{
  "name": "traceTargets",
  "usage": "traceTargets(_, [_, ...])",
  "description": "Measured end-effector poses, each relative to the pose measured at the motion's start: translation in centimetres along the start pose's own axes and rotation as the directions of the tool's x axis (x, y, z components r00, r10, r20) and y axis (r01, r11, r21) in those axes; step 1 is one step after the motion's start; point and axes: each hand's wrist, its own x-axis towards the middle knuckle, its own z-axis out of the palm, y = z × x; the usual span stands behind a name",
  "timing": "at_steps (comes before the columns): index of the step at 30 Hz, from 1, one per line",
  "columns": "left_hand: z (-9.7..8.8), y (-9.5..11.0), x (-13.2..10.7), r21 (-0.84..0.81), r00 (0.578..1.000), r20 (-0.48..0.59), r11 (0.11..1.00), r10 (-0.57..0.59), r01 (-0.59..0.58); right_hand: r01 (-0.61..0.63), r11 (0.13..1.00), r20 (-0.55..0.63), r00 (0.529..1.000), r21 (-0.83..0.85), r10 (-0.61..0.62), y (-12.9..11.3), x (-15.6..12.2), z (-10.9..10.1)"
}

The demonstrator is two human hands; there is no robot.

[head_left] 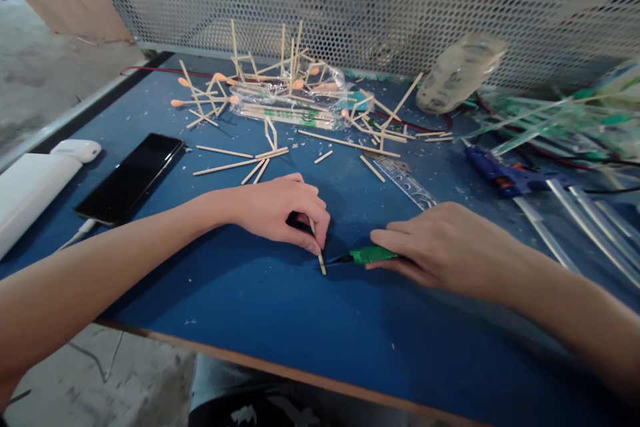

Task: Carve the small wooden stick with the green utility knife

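Loose sticks [235,165] and a phone [131,177] lie far left. The left hand [280,210] pinches a thin stick [317,245]; the right hand [440,243] grips a green knife [369,255], its tip touching that stick.

both forearms are bare from the elbow down, and the left hand [280,210] and right hand [440,243] are bare as well, with short nails. low in the view sits a dark garment [280,408], perhaps carrying a pale print.
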Motion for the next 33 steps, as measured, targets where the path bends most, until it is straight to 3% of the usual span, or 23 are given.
traceTargets(14, [0.0, 0.4, 0.2, -0.049, 0.999, 0.024, 0.998, -0.025, 0.027, 0.049, 0.999, -0.049, 0.998, -0.019, -0.05, 0.1, -0.3, -0.2])
traceTargets(23, [0.1, 0.3, 0.1, -0.062, 1.0, 0.015, 0.998, -0.007, 0.008, 0.001, 0.999, 0.009, 1.0, 0.05, -0.001, -0.6, -0.5, -0.6])
traceTargets(29, [0.0, 0.4, 0.2, -0.038, 1.0, 0.021, 0.999, -0.019, 0.019, -0.067, 0.996, -0.054, 0.997, -0.062, 0.064, -1.6, -0.4, -0.7])
traceTargets(33, [0.0, 0.5, 0.2, -0.028, 0.999, 0.046, 0.999, -0.025, 0.027, -0.002, 0.998, -0.01, 1.0, 0.056, 0.002, -1.2, -0.3, -0.7])
